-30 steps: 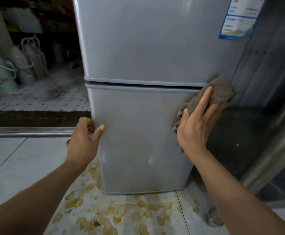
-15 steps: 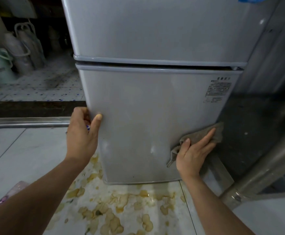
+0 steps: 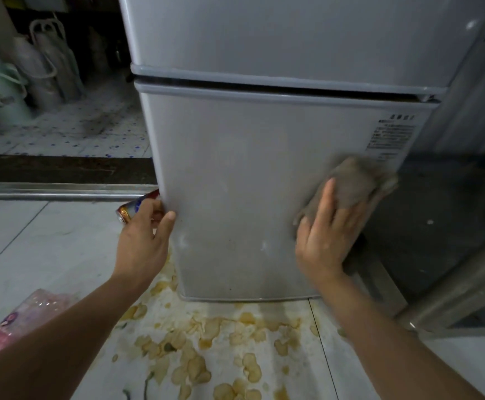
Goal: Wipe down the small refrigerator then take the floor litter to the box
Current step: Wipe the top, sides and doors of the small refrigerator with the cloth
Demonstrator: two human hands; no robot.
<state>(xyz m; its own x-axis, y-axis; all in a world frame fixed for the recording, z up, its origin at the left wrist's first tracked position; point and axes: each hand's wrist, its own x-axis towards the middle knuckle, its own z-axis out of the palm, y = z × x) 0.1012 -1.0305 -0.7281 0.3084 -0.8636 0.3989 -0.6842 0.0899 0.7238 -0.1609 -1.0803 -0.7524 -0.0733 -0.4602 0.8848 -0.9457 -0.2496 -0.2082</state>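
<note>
The small grey refrigerator [image 3: 250,174] fills the middle of the view, with two doors. My right hand [image 3: 326,235] presses a grey-brown cloth [image 3: 354,183] flat against the right side of the lower door, just under a printed label. My left hand [image 3: 146,241] grips the left edge of the lower door, thumb on the front. A red and blue drink can [image 3: 133,207] lies on the floor just behind my left hand. A pink plastic wrapper [image 3: 13,321] lies on the tiles at lower left, partly hidden by my forearm.
Yellow-brown stains [image 3: 201,339] spread over the white tiles in front of the refrigerator. A metal door threshold [image 3: 48,190] runs along the left. Pale buckets and containers [image 3: 10,82] stand at the far left. A metal post [image 3: 452,287] slants at the right.
My right hand has slid the cloth up the lower door, from near the bottom right corner to just under the label. The left hand keeps its grip on the door edge.
</note>
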